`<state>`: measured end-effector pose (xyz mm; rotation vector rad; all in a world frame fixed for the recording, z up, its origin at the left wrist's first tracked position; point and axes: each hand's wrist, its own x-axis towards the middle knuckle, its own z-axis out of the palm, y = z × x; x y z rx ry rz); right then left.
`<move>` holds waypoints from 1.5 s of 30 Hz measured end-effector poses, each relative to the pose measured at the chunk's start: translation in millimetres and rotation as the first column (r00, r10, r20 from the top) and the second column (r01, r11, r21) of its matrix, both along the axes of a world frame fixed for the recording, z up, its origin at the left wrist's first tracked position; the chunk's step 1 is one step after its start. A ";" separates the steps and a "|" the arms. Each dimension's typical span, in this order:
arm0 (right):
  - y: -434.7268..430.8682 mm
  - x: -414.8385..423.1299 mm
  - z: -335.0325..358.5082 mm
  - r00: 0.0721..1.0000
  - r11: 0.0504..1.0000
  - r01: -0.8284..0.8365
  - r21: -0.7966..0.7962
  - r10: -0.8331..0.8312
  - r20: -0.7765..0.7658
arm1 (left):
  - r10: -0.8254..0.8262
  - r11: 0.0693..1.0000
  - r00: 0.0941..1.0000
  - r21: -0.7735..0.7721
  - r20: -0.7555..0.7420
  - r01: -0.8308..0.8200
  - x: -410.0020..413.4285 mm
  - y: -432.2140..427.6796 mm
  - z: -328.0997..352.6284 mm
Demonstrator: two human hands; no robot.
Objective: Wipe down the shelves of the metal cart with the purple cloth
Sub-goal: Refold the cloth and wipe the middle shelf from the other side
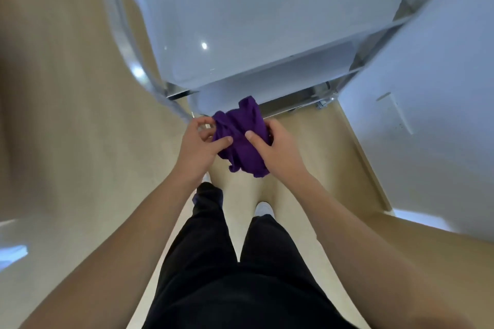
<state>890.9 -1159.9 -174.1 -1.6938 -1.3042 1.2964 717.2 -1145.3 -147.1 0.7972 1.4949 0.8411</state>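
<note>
Left hand (pixel 197 147), right hand (pixel 278 153) around bunched purple cloth (pixel 240 158)

The metal cart (pixel 125 43), its glossy pale top shelf (pixel 254 21) above a lower shelf (pixel 280 75), stands on the beige floor (pixel 66 75), a white shoe (pixel 263 208) planted just before it.

Two bare hands, left hand (pixel 199 141) and right hand (pixel 278 147), with short plain thumbnails. Both forearms (pixel 133 235) bare along the whole visible length. Legs in loose black trousers (pixel 240 275): plain fabric, full length, hems bunched over the shoes. Right shoe (pixel 263 208) white, with a rounded toe showing below the hem. Left shoe (pixel 206 177) mostly hidden behind the left wrist, only a pale edge in view.
</note>
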 end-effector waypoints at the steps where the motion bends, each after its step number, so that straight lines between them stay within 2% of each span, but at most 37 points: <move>1: -1.3 -0.9 10.3 0.999 0.999 -0.032 0.016 0.032 0.020 | 0.025 0.999 0.999 0.023 -0.024 -0.024 -3.2 -8.2 11.5; 7: -17.8 -24.2 47.5 0.976 0.983 -0.168 0.074 0.156 0.152 | 0.116 0.988 0.990 0.109 -0.082 -0.107 -30.4 -56.3 50.2; 11: -34.4 -51.9 70.0 0.980 0.969 -0.196 0.149 0.188 0.066 | 0.156 0.974 0.980 0.183 -0.121 -0.133 -50.6 -73.7 65.2; 14: -42.5 -75.4 77.3 0.952 0.933 -0.295 0.206 0.268 0.150 | 0.154 0.965 0.977 0.235 -0.149 -0.116 -71.3 -79.2 73.8; 18: -53.2 -117.6 81.8 0.911 0.902 -0.394 0.178 0.358 0.205 | 0.085 0.966 0.969 0.259 -0.230 -0.024 -104.4 -87.5 81.0; 21: -60.4 -150.9 82.3 0.882 0.887 -0.447 0.115 0.415 0.224 | 0.101 0.963 0.958 0.269 -0.269 -0.026 -134.6 -96.8 81.6; 23: -65.2 -170.7 81.9 0.875 0.883 -0.456 0.106 0.424 0.235 | 0.108 0.964 0.954 0.264 -0.279 -0.032 -153.2 -104.9 81.0; 29: -79.2 -222.6 86.1 0.879 0.893 -0.437 0.109 0.398 0.263 | 0.156 0.974 0.977 0.186 -0.144 -0.128 -200.8 -125.0 80.0; 33: -85.1 -258.9 93.1 0.863 0.878 -0.468 0.103 0.428 0.270 | 0.088 0.975 0.975 0.216 -0.203 -0.043 -237.4 -129.7 81.7; 40: -88.2 -318.4 102.6 0.874 0.897 -0.431 0.096 0.389 0.292 | 0.161 0.964 0.939 0.253 -0.305 -0.083 -296.0 -142.5 81.0; 43: -87.3 -334.2 104.9 0.864 0.899 -0.424 0.106 0.366 0.346 | 0.146 0.964 0.915 0.261 -0.377 -0.046 -315.5 -149.5 79.7; 45: -87.1 -341.6 106.4 0.820 0.877 -0.472 0.092 0.399 0.409 | 0.135 0.959 0.876 0.285 -0.463 0.003 -325.4 -153.7 78.8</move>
